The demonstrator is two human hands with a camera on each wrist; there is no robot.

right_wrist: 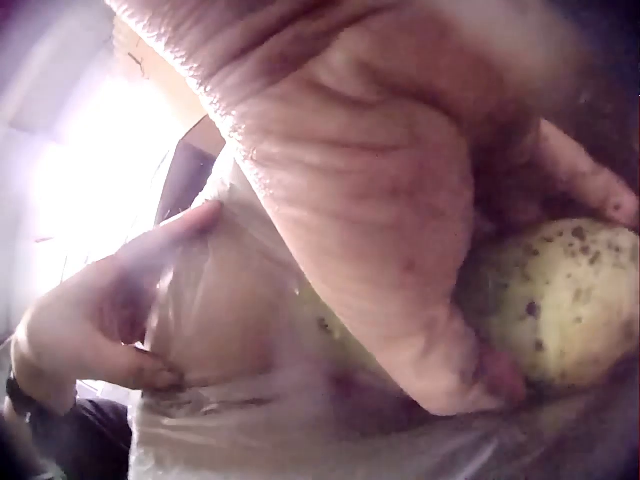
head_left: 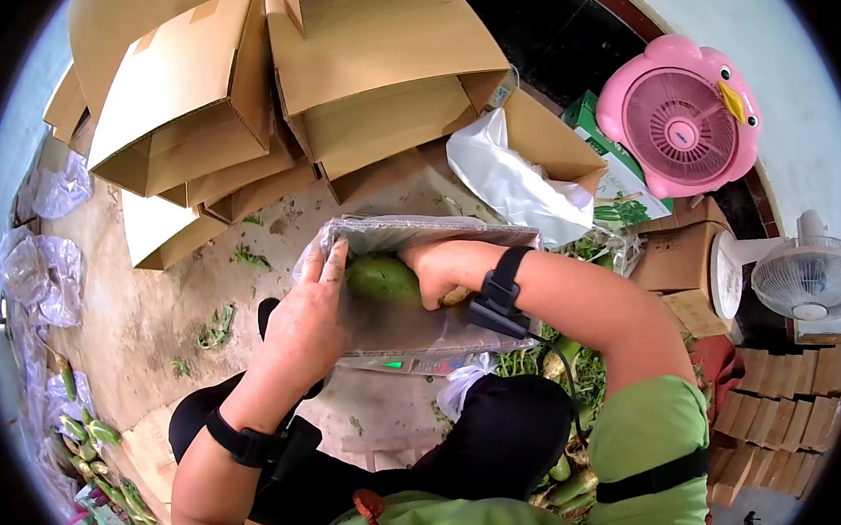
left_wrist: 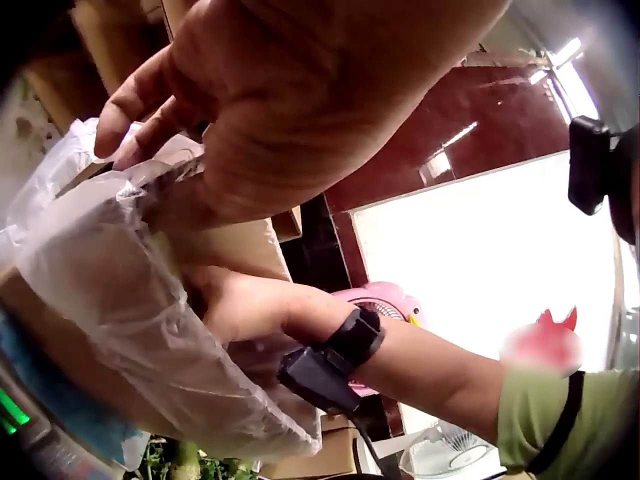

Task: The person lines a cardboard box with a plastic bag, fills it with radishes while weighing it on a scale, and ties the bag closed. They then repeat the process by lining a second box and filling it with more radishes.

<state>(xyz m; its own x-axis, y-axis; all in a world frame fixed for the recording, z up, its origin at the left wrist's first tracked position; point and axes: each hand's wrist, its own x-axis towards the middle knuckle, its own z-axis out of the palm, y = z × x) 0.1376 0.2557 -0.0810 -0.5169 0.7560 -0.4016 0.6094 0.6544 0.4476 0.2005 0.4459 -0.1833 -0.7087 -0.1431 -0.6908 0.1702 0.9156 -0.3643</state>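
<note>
A cardboard box lined with clear plastic sits in front of the person's knees. My left hand grips its left wall, fingers and thumb at the plastic-covered edge. Inside, a large oblong green fruit lies near that wall. My right hand reaches down into the box. In the right wrist view, its thumb and fingers curl around a yellow-green fruit with dark speckles. The palm hides part of it. Under the box's near side, a green lit display shows.
Open cardboard boxes stand ahead, with a white plastic bag at their right. A pink fan and a white fan are on the right. Green produce lies on the floor at left; leafy scraps are scattered about.
</note>
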